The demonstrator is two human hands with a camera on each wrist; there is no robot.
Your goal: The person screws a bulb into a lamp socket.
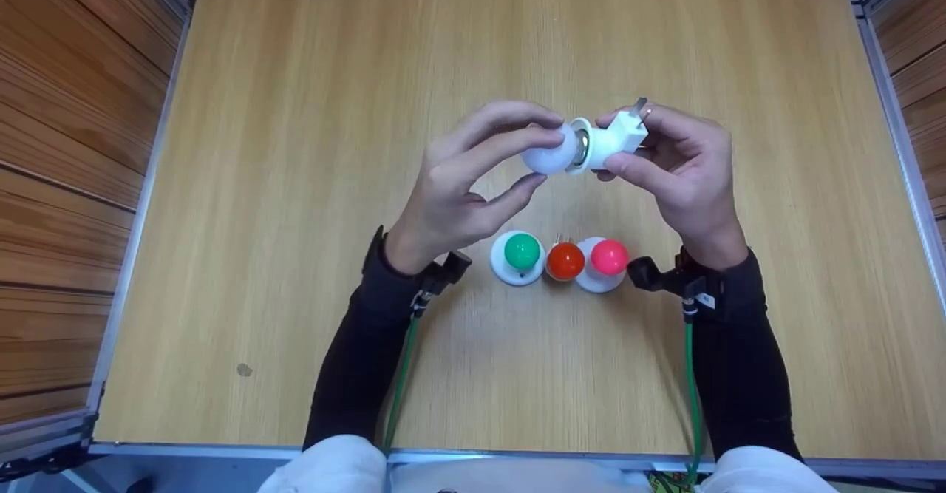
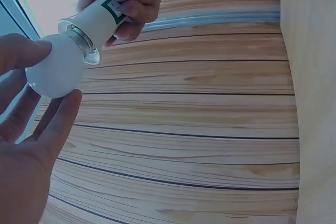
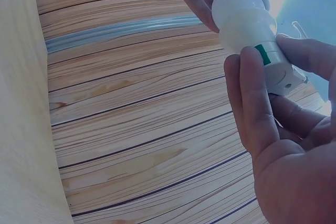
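A round white light bulb [image 1: 549,151] is pinched between the thumb and fingers of my left hand [image 1: 473,175]. Its metal screw base [image 2: 80,41] sits partly inside the collar of a white plug-in lamp socket [image 1: 607,144], with some metal still showing. My right hand [image 1: 691,164] grips that socket by its body, and the plug prongs [image 1: 640,106] point up and away. A green label [image 3: 262,54] shows on the socket's side in the right wrist view. Both hands are held above the table.
On the wooden table [image 1: 295,182], below my hands, stand a green bulb [image 1: 522,251] on a white round base, an orange-red bulb [image 1: 565,262] and a pink bulb [image 1: 610,257] on another white base. Green cables [image 1: 403,382] run along both forearms. Wood-plank walls [image 1: 66,182] enclose the table.
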